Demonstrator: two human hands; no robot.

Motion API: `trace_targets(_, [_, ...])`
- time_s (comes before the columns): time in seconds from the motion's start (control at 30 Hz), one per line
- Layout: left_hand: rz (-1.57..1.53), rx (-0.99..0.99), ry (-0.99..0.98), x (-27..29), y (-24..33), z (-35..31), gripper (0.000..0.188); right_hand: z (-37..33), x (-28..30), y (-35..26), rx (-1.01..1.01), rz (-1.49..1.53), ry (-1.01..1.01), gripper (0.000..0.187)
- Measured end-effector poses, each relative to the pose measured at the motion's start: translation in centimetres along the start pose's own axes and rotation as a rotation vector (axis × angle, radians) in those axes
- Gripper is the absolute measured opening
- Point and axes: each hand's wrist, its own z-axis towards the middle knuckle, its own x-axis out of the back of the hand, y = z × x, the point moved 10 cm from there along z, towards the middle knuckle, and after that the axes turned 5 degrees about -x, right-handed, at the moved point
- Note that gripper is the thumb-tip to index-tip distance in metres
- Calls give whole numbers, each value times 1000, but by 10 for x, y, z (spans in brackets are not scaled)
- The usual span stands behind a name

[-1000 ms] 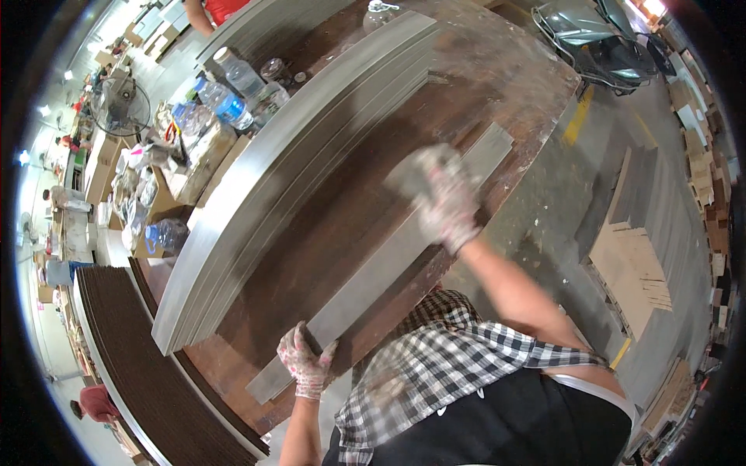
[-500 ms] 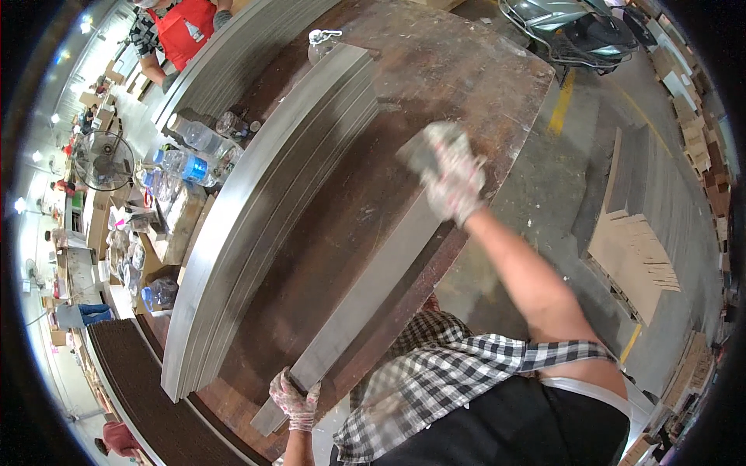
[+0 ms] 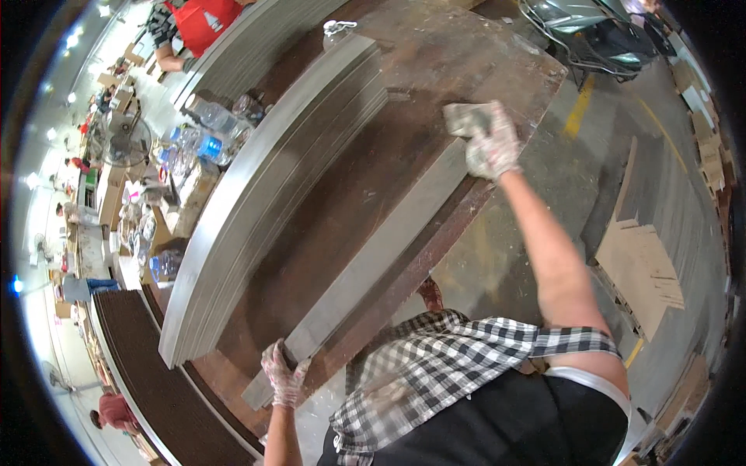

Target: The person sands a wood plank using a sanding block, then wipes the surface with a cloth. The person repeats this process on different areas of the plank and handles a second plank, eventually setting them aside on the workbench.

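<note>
A long, flat grey plank (image 3: 381, 252) lies slantwise along the near edge of the brown worktable (image 3: 353, 198). Near its lower-left end, my left hand (image 3: 284, 374), in a stained patterned work glove, grips across it, fingers on one side and thumb on the other. My right hand (image 3: 496, 149), gloved the same way, is at the plank's far end. It is closed on a crumpled greyish cloth (image 3: 467, 119), whose underside is hidden. Beyond the plank stands a tall stack of similar grey planks (image 3: 272, 194), which looks curved in this view.
Plastic bottles (image 3: 208, 145) stand behind the stack. Another plank stack (image 3: 260, 58) is at the back, beside a co-worker in a red apron (image 3: 203, 25). Dark boards (image 3: 155, 373) are piled at left. Right of the table are a scooter (image 3: 594, 35) and stacked boards (image 3: 641, 260).
My right hand has moved the cloth outward to the right, toward the plank's far end. My left hand keeps its grip near the other end. The whole view has shifted slightly.
</note>
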Motion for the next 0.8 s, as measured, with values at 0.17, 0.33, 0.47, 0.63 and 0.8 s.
trace_targets(0.17, [65,-15,75,32,20,15,73,-24,60,-11,-39,-222,325,74])
trace_targets(0.33, [348,92,-294,5,28,15,75,-85,43,-50,-146,-108,396,69])
trace_targets(0.47, [14,36,55,1,39,9,101,-112,6,-124,44,44,266,61])
trace_targets(0.63, [-1,56,99,-15,49,28,90,-178,-158,-188,350,58,-216,56])
trace_targets(0.8, [25,107,88,-14,38,21,84,-195,-217,-173,521,-426,-322,59])
